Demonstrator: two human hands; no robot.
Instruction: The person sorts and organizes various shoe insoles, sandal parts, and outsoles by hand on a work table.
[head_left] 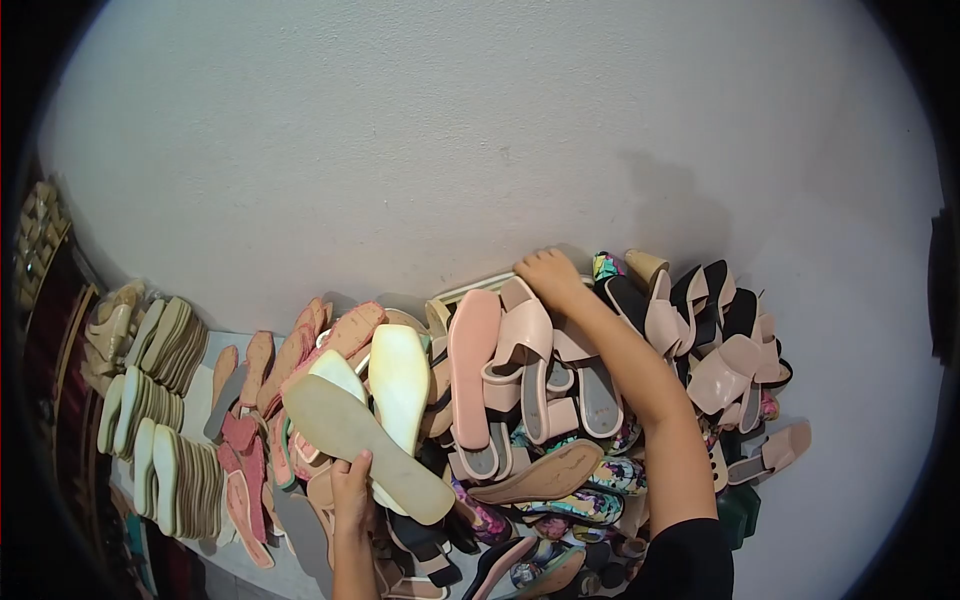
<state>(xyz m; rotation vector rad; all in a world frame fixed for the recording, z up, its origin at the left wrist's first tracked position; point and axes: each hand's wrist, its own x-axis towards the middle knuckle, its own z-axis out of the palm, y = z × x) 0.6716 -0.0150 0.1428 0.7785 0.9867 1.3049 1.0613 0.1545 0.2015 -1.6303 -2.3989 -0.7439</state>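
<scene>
My left hand point(350, 492) is closed around the edge of a flat beige shoe sole point(365, 440), held tilted above the pile with the thumb on top. Just behind that sole lie a pale cream sole point(400, 380) and another white one, partly covered. My right hand point(550, 280) reaches over the pile to the wall side, its fingers curled down by the end of a cream-edged strip point(475, 288); what they grip is hidden. Below that arm are a pink insole point(470, 365) and a pink slide sandal point(525, 335).
Stacks of cream soles point(185, 480) stand at the left of the table. Pink cut-outs point(245, 450) lie beside them. Pink and black sandals point(722, 372) heap up on the right, with floral-patterned heels point(570, 508) at the front. A grey wall point(450, 150) rises behind.
</scene>
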